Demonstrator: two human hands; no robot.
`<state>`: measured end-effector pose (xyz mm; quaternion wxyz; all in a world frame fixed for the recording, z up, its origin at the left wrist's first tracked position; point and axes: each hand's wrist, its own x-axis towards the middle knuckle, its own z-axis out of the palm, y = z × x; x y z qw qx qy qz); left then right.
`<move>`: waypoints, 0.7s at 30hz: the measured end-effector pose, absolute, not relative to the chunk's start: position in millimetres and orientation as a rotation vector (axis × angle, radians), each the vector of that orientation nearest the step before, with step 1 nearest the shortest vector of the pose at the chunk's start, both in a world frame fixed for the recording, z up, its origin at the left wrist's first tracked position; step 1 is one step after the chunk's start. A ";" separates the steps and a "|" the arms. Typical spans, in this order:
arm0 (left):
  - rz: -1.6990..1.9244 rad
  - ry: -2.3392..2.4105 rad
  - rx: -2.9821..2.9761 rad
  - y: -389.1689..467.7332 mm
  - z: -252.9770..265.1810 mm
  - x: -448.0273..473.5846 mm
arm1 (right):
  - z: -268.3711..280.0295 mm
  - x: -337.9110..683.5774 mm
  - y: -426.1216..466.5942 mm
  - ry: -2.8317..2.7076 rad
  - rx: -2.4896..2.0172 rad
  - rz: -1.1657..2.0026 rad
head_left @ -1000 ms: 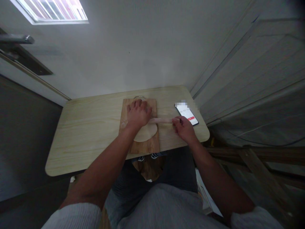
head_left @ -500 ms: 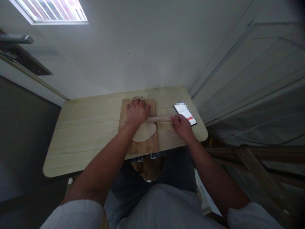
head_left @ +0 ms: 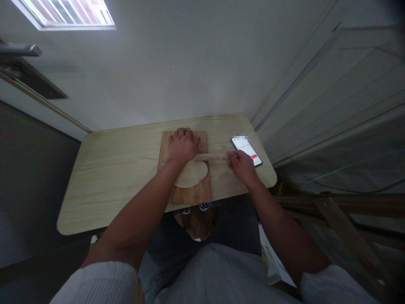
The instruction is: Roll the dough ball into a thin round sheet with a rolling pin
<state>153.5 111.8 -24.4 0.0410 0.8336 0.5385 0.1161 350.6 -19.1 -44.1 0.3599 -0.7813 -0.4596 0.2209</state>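
Note:
A flat, pale sheet of rolled dough [head_left: 191,174] lies on a wooden cutting board [head_left: 193,196], partly covered by my left forearm. Across its far edge runs a slim wooden rolling pin [head_left: 213,156], reaching past the board's right side. My right hand [head_left: 242,165] pinches the pin's right end, with the fingers closed around it. Palm down over the pin's left end is my left hand [head_left: 183,145], its fingers stretched forward and somewhat apart above the board. The pin's left end is hidden under that hand.
A phone [head_left: 248,150] with a lit screen lies on the light wood table [head_left: 117,169], just behind my right hand. A metal ring handle [head_left: 184,128] sits at the board's far edge. Beyond the table stands a pale door with a lever handle [head_left: 22,50].

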 end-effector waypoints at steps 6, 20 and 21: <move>0.347 1.655 2.556 116.4 -23.7 156.2 | -47.2 353.3 -15.8 -1.181 -2.021 0.587; 0.357 1.683 2.586 127.2 -26.4 159.0 | -54.6 355.9 -13.9 -1.192 -2.078 0.534; 0.357 1.686 2.581 127.9 -26.5 159.3 | -54.8 355.7 -14.1 -1.192 -2.080 0.531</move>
